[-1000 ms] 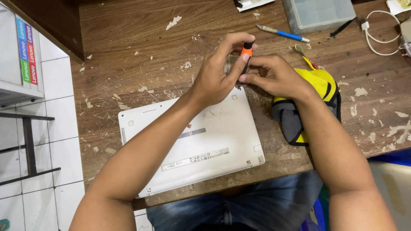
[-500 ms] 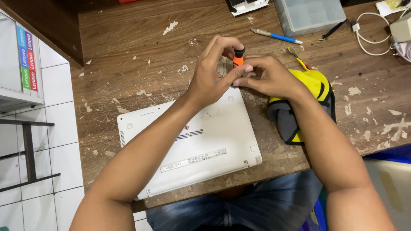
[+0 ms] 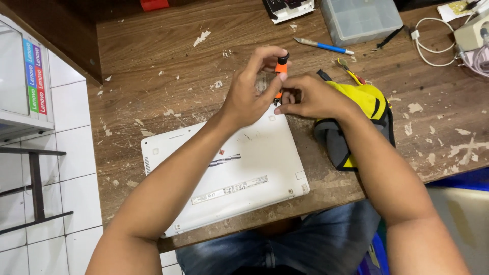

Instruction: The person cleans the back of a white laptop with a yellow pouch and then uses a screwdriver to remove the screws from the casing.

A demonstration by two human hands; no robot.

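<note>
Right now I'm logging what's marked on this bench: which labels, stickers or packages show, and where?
Long label strip: on the white laptop's underside, near its front edge; narrow, pale with dark print.
Small red sticker: mid-underside, beside the vent slots.
Coloured tag stack: far left, on a white unit; blue, purple, green, red strips.
Clear plastic box: table's far edge, rectangular.

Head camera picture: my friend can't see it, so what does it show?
Two hands hold a small orange screwdriver upright over the far corner of a white laptop lying bottom-up on a scratched wooden table. The left hand grips the handle; the right hand steadies the lower part. A yellow pouch lies beside them.
</note>
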